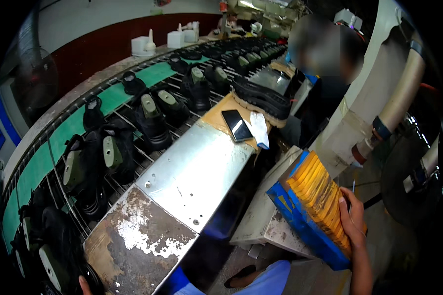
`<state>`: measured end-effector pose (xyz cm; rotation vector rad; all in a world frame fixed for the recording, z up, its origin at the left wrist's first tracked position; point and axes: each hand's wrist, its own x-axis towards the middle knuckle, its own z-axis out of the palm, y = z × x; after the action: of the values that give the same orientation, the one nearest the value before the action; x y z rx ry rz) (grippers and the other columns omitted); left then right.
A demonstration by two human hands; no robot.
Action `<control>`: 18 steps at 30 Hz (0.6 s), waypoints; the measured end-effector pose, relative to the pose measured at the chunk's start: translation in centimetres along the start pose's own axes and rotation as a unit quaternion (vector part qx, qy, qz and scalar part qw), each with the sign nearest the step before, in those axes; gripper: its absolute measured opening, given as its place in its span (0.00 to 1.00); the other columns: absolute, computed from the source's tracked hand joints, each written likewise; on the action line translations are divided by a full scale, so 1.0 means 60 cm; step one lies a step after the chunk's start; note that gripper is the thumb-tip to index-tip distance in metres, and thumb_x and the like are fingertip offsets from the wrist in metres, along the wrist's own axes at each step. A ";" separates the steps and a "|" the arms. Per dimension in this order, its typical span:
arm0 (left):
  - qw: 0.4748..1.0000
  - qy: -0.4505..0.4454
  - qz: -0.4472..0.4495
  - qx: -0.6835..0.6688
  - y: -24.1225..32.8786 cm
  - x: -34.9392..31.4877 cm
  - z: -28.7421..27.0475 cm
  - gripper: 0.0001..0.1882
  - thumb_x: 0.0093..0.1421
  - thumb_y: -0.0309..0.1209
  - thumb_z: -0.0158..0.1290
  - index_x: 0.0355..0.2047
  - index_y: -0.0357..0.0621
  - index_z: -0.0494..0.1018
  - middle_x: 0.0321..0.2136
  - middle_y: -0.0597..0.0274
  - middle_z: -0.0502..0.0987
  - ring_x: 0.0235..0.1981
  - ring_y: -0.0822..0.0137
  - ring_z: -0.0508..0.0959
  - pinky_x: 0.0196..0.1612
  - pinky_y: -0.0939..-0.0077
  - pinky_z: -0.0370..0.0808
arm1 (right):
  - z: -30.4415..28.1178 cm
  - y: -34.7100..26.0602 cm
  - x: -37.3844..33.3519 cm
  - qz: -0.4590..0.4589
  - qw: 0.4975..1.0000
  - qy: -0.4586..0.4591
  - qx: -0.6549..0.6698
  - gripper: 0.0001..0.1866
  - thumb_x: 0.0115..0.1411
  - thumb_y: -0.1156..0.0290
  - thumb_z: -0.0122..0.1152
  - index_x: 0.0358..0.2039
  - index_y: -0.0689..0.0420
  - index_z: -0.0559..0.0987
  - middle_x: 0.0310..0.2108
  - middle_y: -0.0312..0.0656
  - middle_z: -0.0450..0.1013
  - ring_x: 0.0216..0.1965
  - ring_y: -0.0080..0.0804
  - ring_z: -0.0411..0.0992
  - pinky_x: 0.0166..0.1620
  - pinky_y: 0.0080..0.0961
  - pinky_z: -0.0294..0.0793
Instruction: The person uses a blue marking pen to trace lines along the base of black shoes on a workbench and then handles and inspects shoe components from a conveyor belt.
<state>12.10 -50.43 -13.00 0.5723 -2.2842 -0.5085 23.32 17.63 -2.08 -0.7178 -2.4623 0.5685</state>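
My right hand [353, 220] is at the right edge of a tilted block [320, 196] with yellow ridges and a blue body, its fingers curled against that edge. A thin pale stick [353, 185] pokes up beside the fingers; its lower end is hidden. At the bottom edge, only a fingertip of my left hand [84, 285] shows, beside a black shoe [66, 241] with a grey-green insert. Whether it touches the shoe is unclear. A black phone [237, 126], a white-and-blue cloth or glove [259, 130] and a large black shoe sole [261, 101] lie on the bench.
A metal-topped bench [194, 169] runs diagonally, its near panel [140, 241] worn. Left of it, a curved rod conveyor [49, 182] carries rows of black shoes. Below the block stands a grey cabinet [266, 223]. Another person [325, 93] is beyond; a thick pipe [403, 93] is at right.
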 end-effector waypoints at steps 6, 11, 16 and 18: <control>0.708 -0.009 0.364 0.605 -0.177 -0.038 0.003 0.35 0.70 0.48 0.60 0.67 0.35 0.69 0.52 0.45 0.82 0.45 0.62 0.83 0.50 0.67 0.79 | -0.004 -0.022 0.013 0.037 0.999 -0.016 -0.023 0.21 0.74 0.64 0.54 0.58 0.68 0.77 0.46 0.52 0.81 0.50 0.33 0.78 0.54 0.32 0.75; 0.847 -0.078 0.210 0.483 -0.041 -0.036 0.011 0.37 0.69 0.50 0.60 0.67 0.34 0.69 0.53 0.45 0.82 0.46 0.60 0.83 0.52 0.66 0.79 | -0.001 -0.012 0.019 0.043 0.999 -0.017 -0.012 0.22 0.74 0.64 0.54 0.58 0.68 0.77 0.49 0.54 0.80 0.53 0.37 0.77 0.57 0.36 0.74; 0.875 -0.086 0.169 0.445 -0.024 -0.033 0.014 0.38 0.68 0.51 0.61 0.67 0.34 0.69 0.53 0.44 0.82 0.47 0.59 0.82 0.53 0.65 0.78 | -0.002 -0.013 0.015 0.064 0.997 -0.016 -0.026 0.23 0.74 0.62 0.54 0.59 0.68 0.77 0.50 0.54 0.80 0.54 0.39 0.77 0.59 0.37 0.74; 0.884 -0.092 0.152 0.432 -0.015 -0.031 0.013 0.39 0.68 0.52 0.61 0.67 0.34 0.69 0.53 0.44 0.81 0.47 0.59 0.82 0.53 0.65 0.78 | -0.002 -0.012 0.014 0.066 0.997 -0.023 -0.015 0.24 0.74 0.61 0.54 0.59 0.68 0.77 0.51 0.55 0.81 0.54 0.39 0.77 0.59 0.38 0.74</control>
<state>12.98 -50.02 -14.97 0.5641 -2.6568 0.6871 22.50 17.61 -1.33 -0.8939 -2.4841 0.6049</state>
